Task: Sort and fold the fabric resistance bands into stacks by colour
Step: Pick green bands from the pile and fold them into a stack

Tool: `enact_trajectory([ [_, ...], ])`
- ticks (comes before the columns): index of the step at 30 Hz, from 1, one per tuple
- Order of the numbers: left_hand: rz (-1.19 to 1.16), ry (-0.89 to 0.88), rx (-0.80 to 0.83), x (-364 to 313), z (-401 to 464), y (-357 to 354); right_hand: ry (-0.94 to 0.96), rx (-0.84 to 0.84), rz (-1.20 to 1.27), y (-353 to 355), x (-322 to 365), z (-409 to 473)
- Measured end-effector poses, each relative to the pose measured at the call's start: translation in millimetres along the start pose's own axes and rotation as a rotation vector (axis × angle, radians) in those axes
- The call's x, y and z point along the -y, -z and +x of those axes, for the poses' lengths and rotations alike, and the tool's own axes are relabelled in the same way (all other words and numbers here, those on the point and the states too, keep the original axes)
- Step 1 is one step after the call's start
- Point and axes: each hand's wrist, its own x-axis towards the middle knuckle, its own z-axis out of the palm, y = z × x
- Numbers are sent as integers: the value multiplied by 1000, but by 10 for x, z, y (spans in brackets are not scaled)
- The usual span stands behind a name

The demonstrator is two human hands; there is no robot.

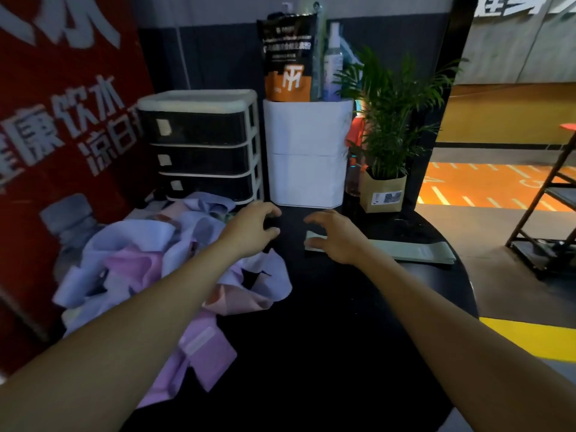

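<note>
A loose pile of fabric bands [146, 263] in lavender-blue, pink and purple lies on the left of the black round table [311, 353]. A flat pale green band [411, 249] lies on the right side of the table. My left hand [252, 229] hovers past the pile's far edge with fingers loosely curled and nothing in it. My right hand [335, 236] is over the green band's left end, thumb touching it, fingers spread and bent; whether it grips the band is unclear.
A three-drawer organiser [202, 145] and a white box [307, 154] with bottles stand at the table's back. A potted plant [386, 126] is at the back right. A red sign [62, 120] bounds the left; a metal rack [548, 219] stands off the table's right.
</note>
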Motion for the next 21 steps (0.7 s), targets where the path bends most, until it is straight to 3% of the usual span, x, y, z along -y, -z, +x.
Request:
enact_trajectory([
  [12,67,50,-225,497,-1079,798,171,70,52,-497,1171,-258],
  [21,33,131,-248,851,-1765,1077,278,33,40,-797,1748,-305],
])
